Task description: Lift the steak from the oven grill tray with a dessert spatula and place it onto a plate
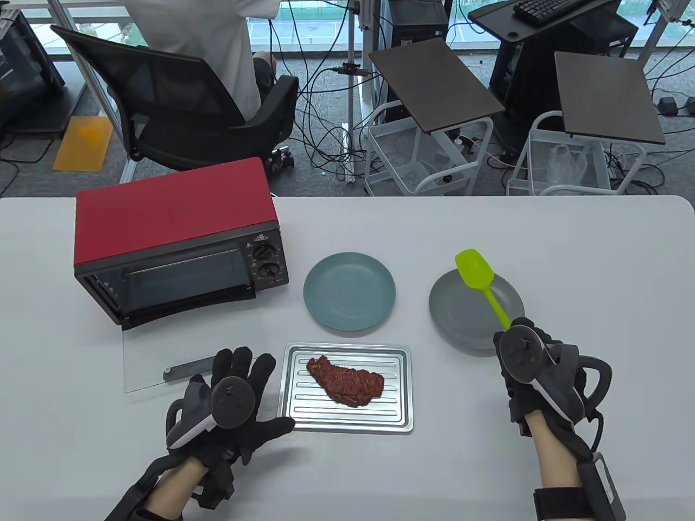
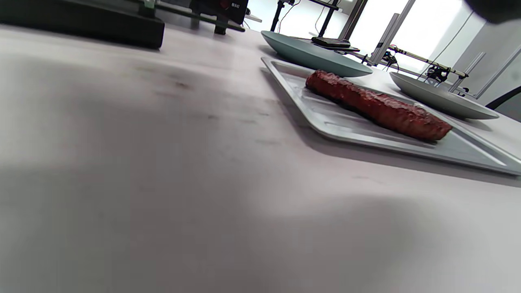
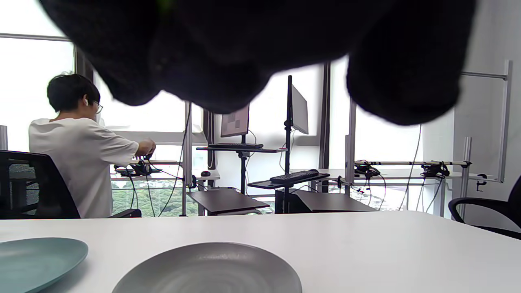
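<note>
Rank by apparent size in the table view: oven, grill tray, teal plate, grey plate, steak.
1. Oven
2. Grill tray
3. Teal plate and grey plate: look about alike, and the spatula covers part of the grey one
4. Steak

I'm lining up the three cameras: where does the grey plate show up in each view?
Table view: grey plate right of centre, under the green spatula held by the right hand.
Left wrist view: the plate at the far right, beyond the tray.
Right wrist view: the plate at bottom centre.
Shared landmark: the teal plate, to the grey plate's left in every view.
</note>
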The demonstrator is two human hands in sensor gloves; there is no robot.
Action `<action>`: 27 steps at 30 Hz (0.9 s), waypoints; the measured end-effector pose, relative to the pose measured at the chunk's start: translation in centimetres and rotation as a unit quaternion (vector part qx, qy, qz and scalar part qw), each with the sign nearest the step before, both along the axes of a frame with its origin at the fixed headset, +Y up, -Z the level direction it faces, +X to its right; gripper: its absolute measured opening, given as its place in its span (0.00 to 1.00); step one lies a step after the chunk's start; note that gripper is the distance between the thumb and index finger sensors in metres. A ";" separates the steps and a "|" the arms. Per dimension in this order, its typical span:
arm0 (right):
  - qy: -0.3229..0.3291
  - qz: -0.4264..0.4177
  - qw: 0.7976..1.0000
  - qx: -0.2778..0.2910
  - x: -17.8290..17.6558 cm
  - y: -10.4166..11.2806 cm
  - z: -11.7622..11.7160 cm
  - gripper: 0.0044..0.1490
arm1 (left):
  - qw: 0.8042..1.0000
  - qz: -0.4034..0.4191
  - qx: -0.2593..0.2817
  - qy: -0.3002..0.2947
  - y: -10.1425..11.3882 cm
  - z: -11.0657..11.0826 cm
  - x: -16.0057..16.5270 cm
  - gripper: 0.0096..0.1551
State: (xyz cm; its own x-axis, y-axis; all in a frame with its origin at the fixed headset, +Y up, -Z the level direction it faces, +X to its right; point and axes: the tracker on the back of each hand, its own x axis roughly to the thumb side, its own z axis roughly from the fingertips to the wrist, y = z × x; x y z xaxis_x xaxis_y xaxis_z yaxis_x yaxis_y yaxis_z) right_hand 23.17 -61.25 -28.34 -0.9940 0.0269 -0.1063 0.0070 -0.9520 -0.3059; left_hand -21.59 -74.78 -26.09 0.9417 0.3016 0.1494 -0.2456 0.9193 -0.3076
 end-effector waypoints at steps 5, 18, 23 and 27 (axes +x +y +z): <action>0.041 -0.009 0.999 -0.003 -0.2 -0.3 1.6 0.30 | 0.999 -0.006 -0.039 0.013 -1.9 -0.5 0.2 0.66; 0.115 -0.019 0.993 -0.029 -0.6 -3.7 3.8 0.29 | 0.994 -0.046 -0.103 0.013 -4.0 -1.0 0.9 0.65; 0.135 -0.006 0.990 -0.047 -0.9 -5.1 3.9 0.29 | 0.991 -0.053 -0.124 0.025 -4.3 -1.7 0.9 0.65; 0.152 0.006 0.986 -0.064 -1.1 -5.9 3.8 0.29 | 0.989 -0.066 -0.134 0.025 -4.6 -1.9 1.1 0.65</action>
State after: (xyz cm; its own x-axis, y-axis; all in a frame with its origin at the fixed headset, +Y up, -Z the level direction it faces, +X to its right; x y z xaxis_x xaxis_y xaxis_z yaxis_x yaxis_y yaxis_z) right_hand 22.09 -67.18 -24.50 -0.9807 0.0209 0.1944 -0.0552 -0.9835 -0.1724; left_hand -20.49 -79.41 -28.01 0.9796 0.1981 0.0326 -0.1504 0.8319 -0.5341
